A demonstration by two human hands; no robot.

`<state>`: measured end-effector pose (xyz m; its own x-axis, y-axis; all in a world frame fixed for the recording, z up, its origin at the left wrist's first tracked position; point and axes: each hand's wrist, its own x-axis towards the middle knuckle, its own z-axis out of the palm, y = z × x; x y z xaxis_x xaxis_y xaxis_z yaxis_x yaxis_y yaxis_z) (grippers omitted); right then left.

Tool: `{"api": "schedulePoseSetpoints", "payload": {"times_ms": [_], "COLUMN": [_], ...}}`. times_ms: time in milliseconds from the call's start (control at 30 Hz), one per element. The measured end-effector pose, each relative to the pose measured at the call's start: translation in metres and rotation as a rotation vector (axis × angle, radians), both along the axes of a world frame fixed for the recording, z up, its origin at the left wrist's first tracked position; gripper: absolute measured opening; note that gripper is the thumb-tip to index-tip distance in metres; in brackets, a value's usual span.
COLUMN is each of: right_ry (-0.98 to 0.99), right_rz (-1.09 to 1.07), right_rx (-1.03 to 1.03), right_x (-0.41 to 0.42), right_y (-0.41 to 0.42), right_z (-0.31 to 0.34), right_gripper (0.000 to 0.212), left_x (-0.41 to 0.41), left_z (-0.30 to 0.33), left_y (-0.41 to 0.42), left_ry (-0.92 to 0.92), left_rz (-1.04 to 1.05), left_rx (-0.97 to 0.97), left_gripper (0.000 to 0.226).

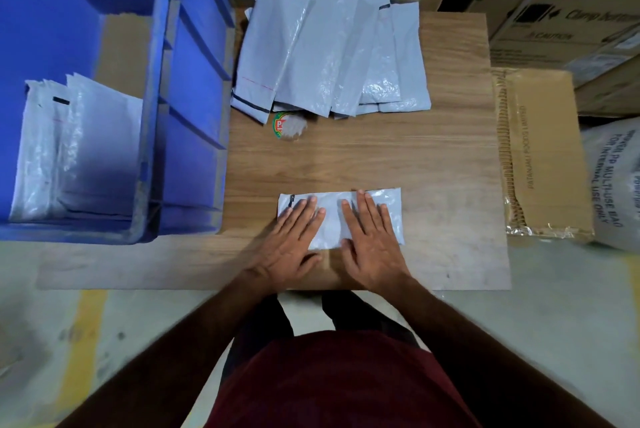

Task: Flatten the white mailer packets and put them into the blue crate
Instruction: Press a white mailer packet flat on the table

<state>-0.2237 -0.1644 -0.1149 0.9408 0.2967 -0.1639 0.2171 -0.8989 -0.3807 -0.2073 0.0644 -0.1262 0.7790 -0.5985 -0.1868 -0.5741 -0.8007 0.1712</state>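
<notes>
Worktop [433,157], wood: I see left hand [289,240] and right hand [369,240] flat, fingers straight, pressing one mailer [334,219] at near edge. Pile [329,53] lies beyond; crate [187,81] at left holds more mailers.

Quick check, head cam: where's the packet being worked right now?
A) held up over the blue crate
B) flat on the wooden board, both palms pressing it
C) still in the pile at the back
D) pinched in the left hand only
B: the packet lies on the wooden board, with the left hand and right hand spread flat on it, apart from the pile and the blue crate.
</notes>
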Motion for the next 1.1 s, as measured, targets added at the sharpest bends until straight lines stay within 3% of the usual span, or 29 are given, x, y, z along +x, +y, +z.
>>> {"api": "schedulePoseSetpoints", "payload": {"times_ms": [100,300,600,800,967,1100], "right_ry": [0.005,0.027,-0.214,-0.168,-0.166,-0.059], "right_rz": [0.075,0.016,0.062,0.098,0.059,0.019], "right_rx": [-0.071,-0.156,-0.206,-0.251,-0.296,-0.130], "right_x": [-0.006,0.006,0.019,0.040,0.053,0.031], "right_y": [-0.022,-0.022,-0.026,-0.034,-0.025,-0.003], "right_z": [0.001,0.012,0.045,0.058,0.041,0.016], "right_gripper": [0.087,0.078,0.079,0.071,0.071,0.071], "left_x": [0.012,0.025,0.037,0.056,0.053,0.023], "left_z": [-0.001,0.020,0.067,0.089,0.062,0.027], "left_y": [-0.005,-0.012,-0.017,-0.024,-0.035,-0.044], "left_ry": [-0.010,-0.056,-0.088,-0.177,-0.146,0.004], "left_rz": [-0.013,-0.074,-0.126,-0.117,0.103,0.228], "left_rx": [0.043,-0.026,-0.042,-0.018,0.083,-0.010], "left_gripper": [0.078,0.087,0.088,0.093,0.083,0.063]}}
